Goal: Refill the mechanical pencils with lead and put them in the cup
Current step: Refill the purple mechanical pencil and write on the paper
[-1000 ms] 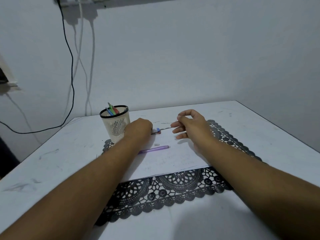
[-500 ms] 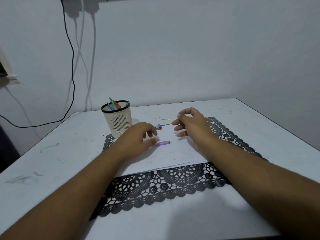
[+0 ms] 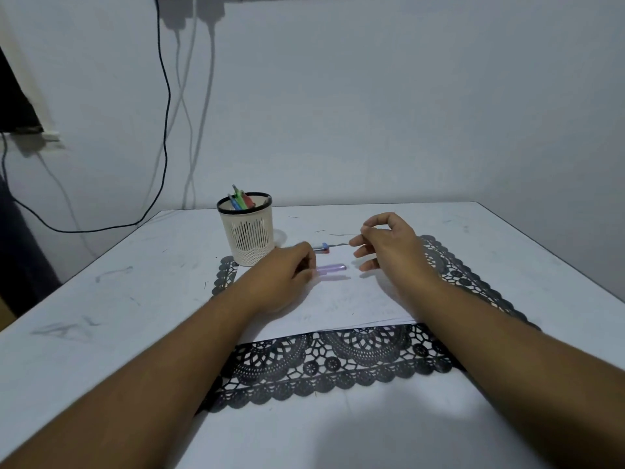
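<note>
A purple pencil (image 3: 331,268) lies flat near the middle of the frame. Just above it lies a small lead case (image 3: 321,247). Up and left stands a white cup (image 3: 248,238) holding coloured pencils (image 3: 240,200).

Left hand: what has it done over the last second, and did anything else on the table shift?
The left hand came off the small lead case by the cup and drew back toward the person to the purple pencil, where its fingers now touch the near end. The right hand kept pinching a thin lead near the case. Cup, paper and lace mat stayed put.
</note>
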Motion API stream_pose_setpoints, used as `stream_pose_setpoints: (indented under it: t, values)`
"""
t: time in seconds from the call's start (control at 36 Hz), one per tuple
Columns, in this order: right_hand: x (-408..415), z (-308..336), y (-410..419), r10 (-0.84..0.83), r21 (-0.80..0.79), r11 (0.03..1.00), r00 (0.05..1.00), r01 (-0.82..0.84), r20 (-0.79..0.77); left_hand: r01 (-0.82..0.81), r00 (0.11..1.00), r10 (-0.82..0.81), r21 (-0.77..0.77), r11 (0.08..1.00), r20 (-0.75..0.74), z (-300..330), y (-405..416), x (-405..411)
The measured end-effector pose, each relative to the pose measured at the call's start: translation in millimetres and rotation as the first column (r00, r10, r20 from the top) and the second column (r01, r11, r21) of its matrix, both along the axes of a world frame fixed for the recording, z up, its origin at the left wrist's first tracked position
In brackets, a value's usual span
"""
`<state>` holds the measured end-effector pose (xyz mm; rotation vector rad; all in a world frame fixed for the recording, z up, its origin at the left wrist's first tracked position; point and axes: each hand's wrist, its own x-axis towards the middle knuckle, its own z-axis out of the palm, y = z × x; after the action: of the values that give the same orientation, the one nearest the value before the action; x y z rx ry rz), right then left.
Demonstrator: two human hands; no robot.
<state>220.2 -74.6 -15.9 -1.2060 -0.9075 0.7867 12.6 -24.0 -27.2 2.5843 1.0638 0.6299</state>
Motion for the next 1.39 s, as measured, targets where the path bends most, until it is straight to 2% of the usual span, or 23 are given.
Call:
stream_pose_setpoints:
  t: [0.17,0.42,0.75,0.97,1.39]
  values:
    - [5.1,8.5,-3.9,0.016,0.087,0.996,0.999,-0.011,-0.052,0.008,0.972,0.009,-0.072,0.997,0.235,-0.3,2.5,1.1]
    - [-4.0,8.0,-6.2,0.057,0.100,0.994,0.998,-0.054,-0.033,0.013,0.939,0.026,-0.111,0.994,0.342,-7.7,1.3,5.2]
    - [-10.4,6.9,-11.6,0.075,0.108,0.991,0.994,-0.083,0.076,0.022,0.935,0.027,-0.136,0.990,0.354,-6.0,-4.2,4.6]
    - [-8.2,7.9,-10.7,0.035,0.132,0.990,0.996,-0.045,0.076,0.035,0.931,0.022,-0.150,0.988,0.364,-6.7,-4.1,4.7]
    - [-15.1,2.4,-15.7,0.062,0.132,0.989,0.995,-0.071,0.074,0.021,0.933,0.033,-0.146,0.989,0.358,-6.2,-4.9,4.9]
